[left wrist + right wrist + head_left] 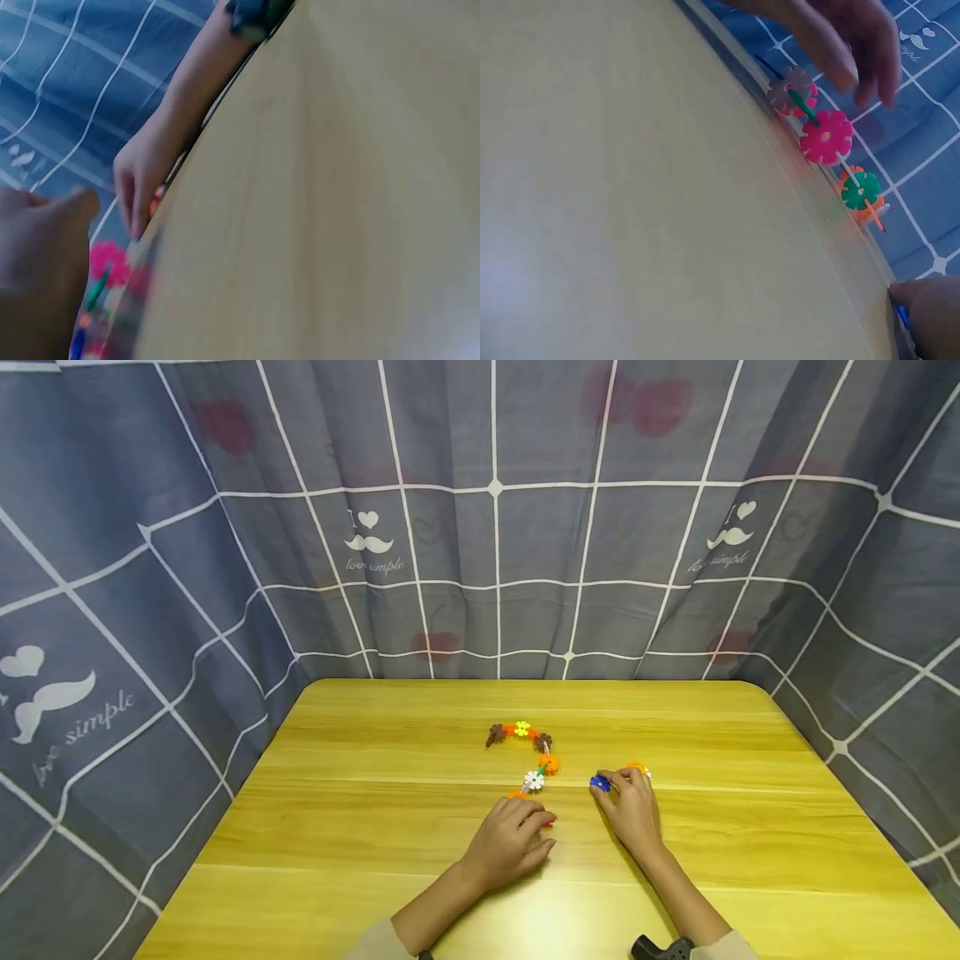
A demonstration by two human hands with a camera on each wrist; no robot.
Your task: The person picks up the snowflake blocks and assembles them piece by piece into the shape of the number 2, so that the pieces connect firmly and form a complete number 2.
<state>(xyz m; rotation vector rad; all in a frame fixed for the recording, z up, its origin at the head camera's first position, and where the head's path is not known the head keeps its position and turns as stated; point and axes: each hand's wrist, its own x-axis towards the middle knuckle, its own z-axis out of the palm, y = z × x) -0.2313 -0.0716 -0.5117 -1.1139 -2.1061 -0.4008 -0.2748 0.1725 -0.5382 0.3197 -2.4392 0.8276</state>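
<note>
A curved chain of interlocking snowflake discs lies on the table, with a yellow disc (pixel 522 728), brown discs and a white disc (pixel 533 781) among them. My left hand (pixel 510 843) is over the chain's near end, partly hiding it, its fingers loosely spread and empty. In the right wrist view the same hand hangs above a pink disc (pixel 826 137) and a green disc (pixel 861 190). To the right, my right hand (pixel 633 810) pinches a blue disc (pixel 599 783) between thumb and fingers. An orange disc (pixel 637 767) shows just behind that hand.
The wooden table (pixel 360 827) has rounded far corners. A grey-blue checked curtain (pixel 450 543) hangs behind it and along both sides. A black strap device (pixel 662 948) sits on the right wrist.
</note>
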